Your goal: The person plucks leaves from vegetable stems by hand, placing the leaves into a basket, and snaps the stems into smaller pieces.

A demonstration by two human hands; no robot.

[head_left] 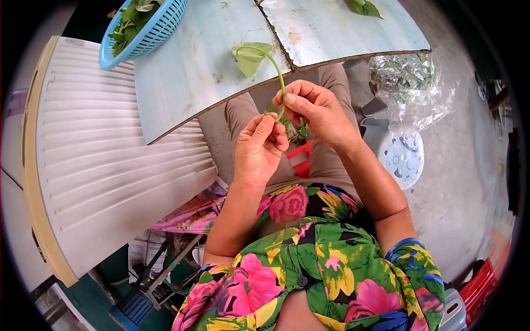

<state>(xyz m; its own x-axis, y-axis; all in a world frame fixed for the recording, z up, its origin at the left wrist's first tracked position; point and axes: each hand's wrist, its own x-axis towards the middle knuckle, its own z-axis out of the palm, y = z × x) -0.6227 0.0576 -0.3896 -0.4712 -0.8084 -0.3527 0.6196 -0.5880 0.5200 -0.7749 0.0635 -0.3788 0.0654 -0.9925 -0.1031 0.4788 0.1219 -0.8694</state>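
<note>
we observe the right hand [317, 107] closed to a pinch, thumb against bent fingers, on the green stem [280, 76]. the left hand [258, 148] is also pinched nearly shut, thumb and fingertips at the stem's lower end, just below and beside the right. the stem arches up from both hands to a single leaf [249, 62], which hangs over the near edge of the pale blue board [193, 74].

beneath the hands, between the knees, we note more greens [296, 131] and part of a red object [301, 161]. outward, on the board: a loose leaf [364, 7] at the far edge and, at its left side, a blue basket [160, 28] holding leafy greens [130, 26]. left of the board, a ridged white surface [116, 132]. to the right, a clear plastic bag [409, 77] with greens inside, near a patterned white stool [402, 159].
</note>
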